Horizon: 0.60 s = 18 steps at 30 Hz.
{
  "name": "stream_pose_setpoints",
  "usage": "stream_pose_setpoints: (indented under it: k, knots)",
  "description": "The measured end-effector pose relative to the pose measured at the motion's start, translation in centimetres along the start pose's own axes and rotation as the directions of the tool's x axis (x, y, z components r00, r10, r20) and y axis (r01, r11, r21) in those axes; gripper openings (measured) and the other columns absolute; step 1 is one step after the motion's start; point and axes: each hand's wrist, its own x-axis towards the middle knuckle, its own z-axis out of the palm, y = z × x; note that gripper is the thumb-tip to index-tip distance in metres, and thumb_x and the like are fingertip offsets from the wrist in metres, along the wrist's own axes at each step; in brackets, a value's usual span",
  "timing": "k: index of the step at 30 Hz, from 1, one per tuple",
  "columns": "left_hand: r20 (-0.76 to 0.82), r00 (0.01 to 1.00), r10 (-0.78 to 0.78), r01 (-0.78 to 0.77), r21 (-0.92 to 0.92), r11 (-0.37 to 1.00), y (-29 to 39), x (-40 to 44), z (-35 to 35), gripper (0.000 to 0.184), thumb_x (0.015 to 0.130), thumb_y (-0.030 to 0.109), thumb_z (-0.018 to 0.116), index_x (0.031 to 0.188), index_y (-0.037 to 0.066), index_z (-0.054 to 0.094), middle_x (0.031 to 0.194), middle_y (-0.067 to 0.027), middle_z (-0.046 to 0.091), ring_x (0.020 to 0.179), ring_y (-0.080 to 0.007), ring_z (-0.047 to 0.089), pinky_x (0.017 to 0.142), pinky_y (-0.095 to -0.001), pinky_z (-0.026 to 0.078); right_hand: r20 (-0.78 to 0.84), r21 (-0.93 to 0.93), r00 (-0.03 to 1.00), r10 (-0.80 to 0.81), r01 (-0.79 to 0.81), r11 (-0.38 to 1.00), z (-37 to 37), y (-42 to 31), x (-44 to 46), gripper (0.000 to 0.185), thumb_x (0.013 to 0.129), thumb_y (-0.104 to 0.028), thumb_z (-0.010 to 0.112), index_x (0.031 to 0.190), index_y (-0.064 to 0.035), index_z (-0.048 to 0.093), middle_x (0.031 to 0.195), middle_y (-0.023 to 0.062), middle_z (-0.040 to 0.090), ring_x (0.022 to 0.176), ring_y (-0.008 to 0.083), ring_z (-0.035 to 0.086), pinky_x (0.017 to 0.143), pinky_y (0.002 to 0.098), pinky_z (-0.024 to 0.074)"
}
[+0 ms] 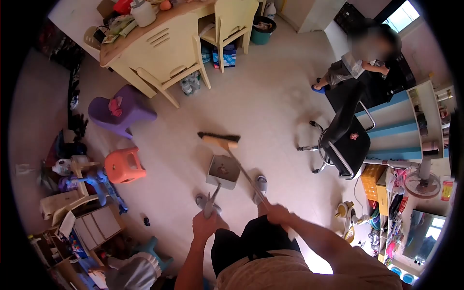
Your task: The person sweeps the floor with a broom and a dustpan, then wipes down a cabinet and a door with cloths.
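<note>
My left hand (204, 225) is wrapped round the upright handle of a grey dustpan (232, 178). The pan rests on the floor ahead of my feet, with some small debris in it. My right hand (279, 214) grips the long stick of a broom (221, 140). The broom head, orange with dark bristles, lies on the floor just beyond the pan, apart from it. Its stick slants past the pan's right side.
A purple chair (121, 110) and an orange stool (124, 165) stand left. A cream chair (175, 53) is at the table. Right are a black office chair (345, 140) and a person (349, 66); another person (133, 273) is at the lower left.
</note>
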Motion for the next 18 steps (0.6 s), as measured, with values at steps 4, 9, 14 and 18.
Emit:
stream_pose_setpoints:
  k: [4, 9, 14, 18]
  knots:
    - [0.071, 0.995, -0.065, 0.062, 0.041, 0.997, 0.1, 0.1, -0.2, 0.038, 0.08, 0.035, 0.061, 0.085, -0.002, 0.065, 0.078, -0.0244, 0.064, 0.079, -0.0428, 0.061, 0.069, -0.0453, 0.049, 0.129, 0.165, 0.989, -0.068, 0.046, 0.985, -0.1, 1.0, -8.1, 0.073, 0.078, -0.014, 0.049, 0.144, -0.0098, 0.017, 0.102, 0.0306, 0.06, 0.094, 0.0444, 0.059, 0.082, 0.0493, 0.0472]
    - [0.018, 1.0, 0.011, -0.01, -0.043, 0.999, 0.8, -1.2, -0.5, 0.04, 0.085, 0.033, 0.062, 0.073, -0.006, 0.06, 0.06, -0.0194, 0.057, 0.055, -0.0287, 0.054, 0.056, -0.0408, 0.043, 0.113, 0.249, 0.989, -0.097, 0.066, 0.966, -2.6, 1.8, -12.6, 0.069, 0.079, -0.018, 0.048, 0.144, -0.0184, 0.025, 0.096, 0.0264, 0.063, 0.091, 0.0417, 0.061, 0.081, 0.0471, 0.0483]
    - [-0.073, 0.996, -0.052, 0.045, -0.091, 0.995, -2.7, -5.0, -1.1, 0.043, 0.086, 0.033, 0.063, 0.063, -0.002, 0.052, 0.051, -0.0084, 0.047, 0.05, -0.0151, 0.05, 0.049, -0.0359, 0.041, 0.082, -0.051, 0.995, -0.049, 0.053, 0.997, -7.0, -1.2, -9.1, 0.063, 0.084, -0.019, 0.046, 0.143, -0.0177, 0.025, 0.093, 0.0271, 0.062, 0.09, 0.0414, 0.061, 0.079, 0.0482, 0.0477]
    - [-0.064, 0.949, -0.31, 0.274, -0.322, 0.906, -6.4, -9.0, -0.3, 0.039, 0.085, 0.031, 0.063, 0.069, -0.004, 0.057, 0.054, -0.0084, 0.05, 0.055, -0.012, 0.043, 0.052, -0.0345, 0.04, -0.103, -0.31, 0.937, -0.334, 0.289, 0.906, -7.6, -4.2, 0.5, 0.059, 0.083, -0.015, 0.046, 0.139, -0.0031, 0.031, 0.081, 0.025, 0.063, 0.075, 0.0402, 0.062, 0.066, 0.049, 0.0488]
